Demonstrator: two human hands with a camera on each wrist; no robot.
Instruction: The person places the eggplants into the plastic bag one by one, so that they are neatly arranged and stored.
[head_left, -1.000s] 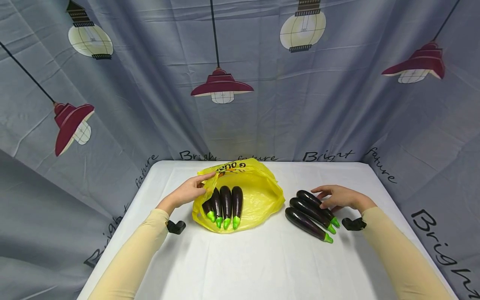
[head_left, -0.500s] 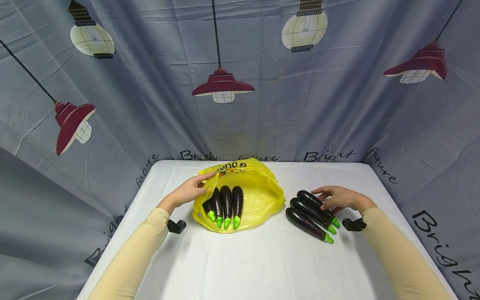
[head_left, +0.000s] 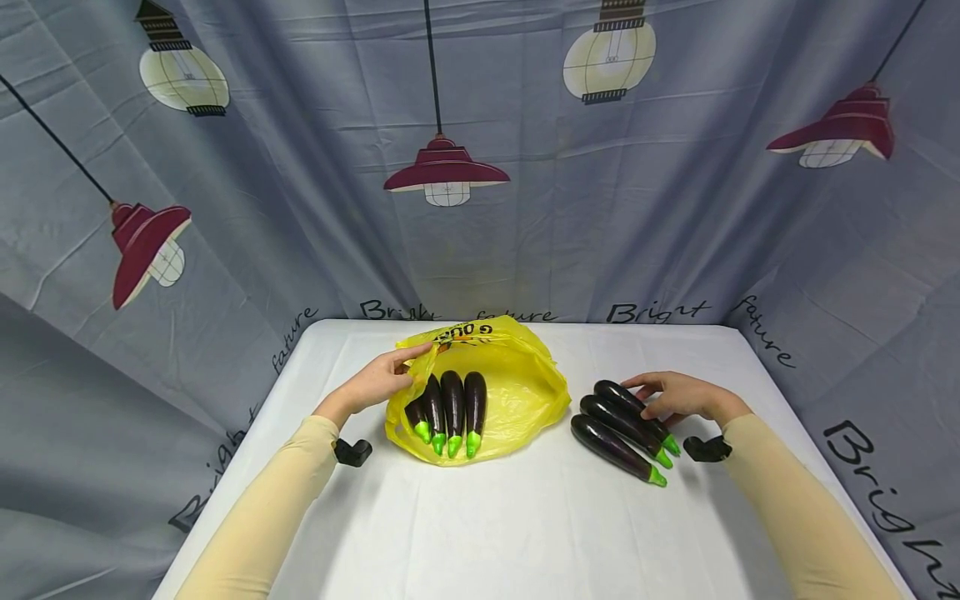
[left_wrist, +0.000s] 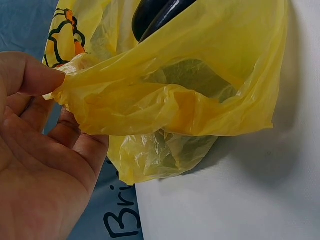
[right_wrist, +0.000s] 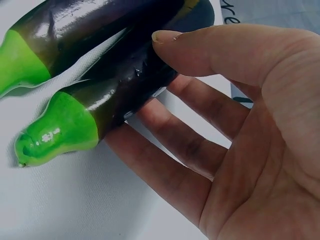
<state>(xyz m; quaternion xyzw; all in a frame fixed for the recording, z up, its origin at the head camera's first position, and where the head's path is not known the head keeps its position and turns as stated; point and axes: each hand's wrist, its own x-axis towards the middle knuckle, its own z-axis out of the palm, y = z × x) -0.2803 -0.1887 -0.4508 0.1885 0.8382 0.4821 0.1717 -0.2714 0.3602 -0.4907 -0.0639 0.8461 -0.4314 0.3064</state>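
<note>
A yellow plastic bag (head_left: 517,412) lies on the table with its mouth towards me. Several dark purple eggplants (head_left: 452,404) with green stem ends rest side by side in its left part. My left hand (head_left: 375,383) pinches the left edge of the bag's mouth between thumb and fingers, lifting it. To the right, three more eggplants lie in a slanted row. My right hand (head_left: 686,395) holds the farthest eggplant (head_left: 617,392), thumb on top and fingers along its side. In the right wrist view its green stem end (right_wrist: 57,130) points away from the palm.
A white cloth covers the table (head_left: 480,533). Behind and at both sides hangs a grey-blue curtain (head_left: 510,242) printed with lamps and lettering. The near eggplant (head_left: 611,447) and the middle eggplant (head_left: 618,419) lie close beside the held one.
</note>
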